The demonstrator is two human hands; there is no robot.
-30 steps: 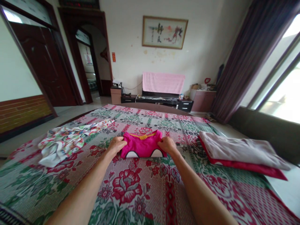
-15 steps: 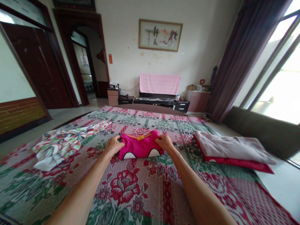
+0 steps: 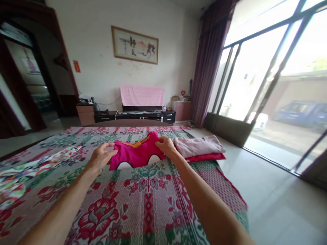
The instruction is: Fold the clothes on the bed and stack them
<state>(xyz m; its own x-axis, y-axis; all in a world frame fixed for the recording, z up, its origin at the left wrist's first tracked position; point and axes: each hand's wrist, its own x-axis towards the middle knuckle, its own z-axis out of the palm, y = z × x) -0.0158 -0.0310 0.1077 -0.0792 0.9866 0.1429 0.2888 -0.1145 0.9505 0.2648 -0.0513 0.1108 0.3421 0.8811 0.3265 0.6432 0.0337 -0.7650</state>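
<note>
A folded pink shirt (image 3: 135,152) with a yellow neckline and white, black-edged patches is stretched between my two hands. My left hand (image 3: 101,156) pinches its upper left corner. At the opposite upper corner, my right hand (image 3: 165,145) grips the cloth between thumb and fingers. The shirt looks raised a little above the flowered cover (image 3: 112,217), its right side higher than its left. Close beyond my right hand lies a stack with a pale grey folded garment (image 3: 199,145) on top of a red folded garment (image 3: 206,157).
A crumpled white garment with a colourful print (image 3: 33,170) lies on the left of the cover. The cover's right edge drops toward the tiled floor (image 3: 270,204). Against the far wall stand a low black cabinet (image 3: 107,118) and a pink cloth (image 3: 143,96) draped over something.
My view has turned to the right. Both hands have lifted the pink shirt and carried it toward the folded stack, with its right side now tilted up.
</note>
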